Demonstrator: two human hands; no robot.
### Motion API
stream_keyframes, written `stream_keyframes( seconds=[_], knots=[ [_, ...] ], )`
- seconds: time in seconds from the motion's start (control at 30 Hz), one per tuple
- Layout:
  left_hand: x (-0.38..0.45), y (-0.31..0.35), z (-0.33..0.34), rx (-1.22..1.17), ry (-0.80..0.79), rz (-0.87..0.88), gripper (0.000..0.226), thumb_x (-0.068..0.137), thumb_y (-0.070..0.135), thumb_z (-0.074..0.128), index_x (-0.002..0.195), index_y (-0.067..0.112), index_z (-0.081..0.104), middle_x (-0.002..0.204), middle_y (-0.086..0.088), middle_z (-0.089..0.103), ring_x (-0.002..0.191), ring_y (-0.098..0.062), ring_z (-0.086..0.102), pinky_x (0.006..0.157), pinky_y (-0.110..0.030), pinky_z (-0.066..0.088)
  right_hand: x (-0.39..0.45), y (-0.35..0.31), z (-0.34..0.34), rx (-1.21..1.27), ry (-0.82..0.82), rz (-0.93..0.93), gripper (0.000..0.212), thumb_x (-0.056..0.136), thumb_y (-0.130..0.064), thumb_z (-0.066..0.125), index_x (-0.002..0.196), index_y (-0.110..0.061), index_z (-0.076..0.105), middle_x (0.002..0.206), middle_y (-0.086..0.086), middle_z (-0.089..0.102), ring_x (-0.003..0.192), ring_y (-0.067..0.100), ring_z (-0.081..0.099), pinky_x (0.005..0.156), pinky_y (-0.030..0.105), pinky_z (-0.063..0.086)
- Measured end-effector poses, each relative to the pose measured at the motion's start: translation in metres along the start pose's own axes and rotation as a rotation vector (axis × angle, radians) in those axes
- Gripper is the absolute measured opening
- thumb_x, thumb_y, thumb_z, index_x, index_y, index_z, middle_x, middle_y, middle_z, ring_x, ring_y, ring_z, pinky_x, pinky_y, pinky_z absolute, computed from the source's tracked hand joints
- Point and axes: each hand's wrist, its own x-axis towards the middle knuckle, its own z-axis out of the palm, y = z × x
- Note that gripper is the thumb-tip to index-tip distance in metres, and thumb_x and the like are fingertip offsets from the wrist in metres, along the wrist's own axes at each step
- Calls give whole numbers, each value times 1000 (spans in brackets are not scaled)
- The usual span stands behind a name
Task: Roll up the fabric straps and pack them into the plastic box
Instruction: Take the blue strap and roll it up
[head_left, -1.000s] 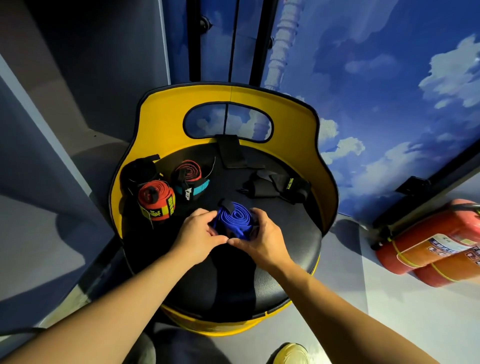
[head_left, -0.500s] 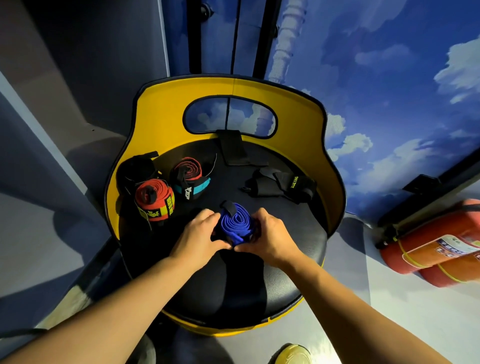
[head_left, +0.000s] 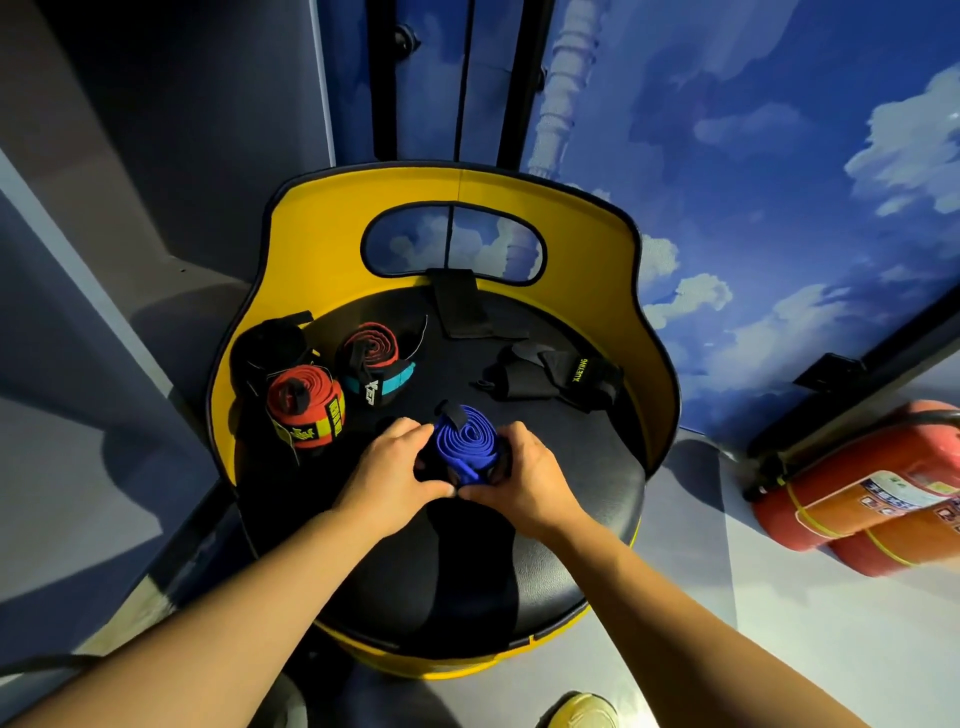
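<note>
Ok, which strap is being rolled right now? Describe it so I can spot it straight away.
Look at the round black seat with the yellow backrest. Near its middle, the left hand and right hand hold a rolled strap between them. It is the only solid blue one; the rolls to its left are red and black, and the loose straps behind it are black.

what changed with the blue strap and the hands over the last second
Little changed: both the left hand and right hand keep gripping the blue strap, whose coil looks slightly tighter and more upright. The other rolled straps and the loose black straps on the seat stayed put.
</note>
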Motion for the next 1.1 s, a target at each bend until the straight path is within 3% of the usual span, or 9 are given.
stream_keyframes(
  seconds=[0.07, 0.13, 0.27, 0.4, 0.57, 0.73, 0.83, 0.93, 1.1],
  knots=[
    [-1, 0, -3, -100, -18, -64, 87, 74, 28, 87, 149, 14, 44, 132, 4, 48, 107, -15, 60, 99, -35, 52, -1, -1, -2, 77, -12, 45, 70, 62, -28, 92, 120, -27, 53, 112, -3, 64, 93, 9, 66, 83, 29, 58],
    [-4, 0, -2, -212, -16, -121, 80, 77, 20, 85, 147, 15, 47, 127, 4, 49, 100, -13, 64, 94, -35, 56, -3, -2, -4, 115, -19, 89, 71, 65, -20, 91, 124, -27, 52, 110, -1, 66, 91, 12, 69, 86, 33, 58],
    [-18, 8, 0, -461, 92, -229, 61, 79, 10, 83, 134, 16, 57, 111, 0, 68, 88, -10, 70, 73, -16, 50, -8, -10, -6, 189, 29, 150, 63, 68, -11, 90, 118, -23, 54, 96, -10, 67, 79, 6, 66, 84, 28, 58],
    [-25, 7, -11, -564, 205, -260, 63, 77, 11, 84, 135, 17, 58, 117, 2, 68, 93, -11, 70, 87, -31, 57, -9, -35, -1, 157, 83, 68, 49, 73, -7, 85, 109, -25, 57, 89, -14, 66, 77, 7, 63, 79, 23, 56],
    [-25, -8, -28, -594, 311, -305, 61, 76, 12, 85, 133, 17, 62, 111, 3, 71, 94, -11, 71, 92, -38, 57, 6, -58, 17, 118, 106, 1, 50, 74, -9, 81, 120, -16, 62, 89, -14, 66, 74, 1, 60, 75, 15, 50],
    [-26, -24, -30, -551, 346, -366, 55, 78, 12, 83, 130, 17, 65, 107, -2, 74, 87, -7, 70, 90, -31, 56, 21, -67, 40, 38, 54, -1, 54, 75, -13, 80, 125, -19, 60, 115, -1, 70, 105, 16, 65, 93, 32, 52],
    [-21, -31, -28, -547, 381, -407, 53, 77, 11, 85, 127, 15, 67, 102, -4, 76, 86, -10, 71, 88, -29, 56, 31, -71, 47, 28, 33, -8, 54, 77, -7, 78, 127, -14, 60, 118, 1, 69, 104, 14, 63, 86, 19, 46],
    [-16, -35, -29, -553, 420, -435, 51, 76, 7, 85, 124, 12, 68, 104, -5, 75, 86, -11, 71, 82, -26, 56, 40, -74, 50, 12, 11, -9, 54, 79, -3, 74, 130, -12, 58, 117, 2, 68, 91, 7, 56, 72, 5, 38],
    [-11, -32, -33, -502, 467, -447, 43, 77, 6, 84, 118, 9, 71, 103, -4, 75, 81, -9, 68, 77, -22, 51, 51, -72, 54, 9, 2, -2, 57, 81, -1, 72, 135, -12, 56, 117, 4, 68, 72, -2, 52, 65, 0, 38]
  ],
)
